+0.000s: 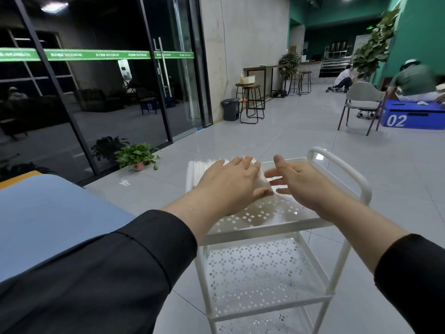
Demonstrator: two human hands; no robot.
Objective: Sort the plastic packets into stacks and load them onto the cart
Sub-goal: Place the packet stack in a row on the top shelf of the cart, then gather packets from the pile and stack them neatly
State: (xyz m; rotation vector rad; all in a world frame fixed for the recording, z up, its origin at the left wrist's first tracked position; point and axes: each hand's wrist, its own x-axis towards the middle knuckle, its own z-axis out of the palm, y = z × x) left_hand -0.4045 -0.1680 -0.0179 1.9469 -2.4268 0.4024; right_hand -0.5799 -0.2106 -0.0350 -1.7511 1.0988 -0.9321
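A white three-shelf cart (pixel 272 229) with perforated shelves stands in front of me. On its top shelf, at the far left, lies a stack of white plastic packets (pixel 204 168). My left hand (pixel 228 183) lies flat on top of the stack with straight fingers, hiding most of it. My right hand (pixel 298 179) hovers just to the right of the stack, fingers spread and pointing toward it, holding nothing. The two lower shelves show no packets.
A blue-topped table (pixel 48 218) stands at my left, beside the cart. A potted plant (pixel 137 156) sits by the glass wall. Farther off are stools (pixel 251 102), a grey bin (pixel 230 109), a chair (pixel 361 102), a blue box marked 02 (pixel 413 116) and seated people.
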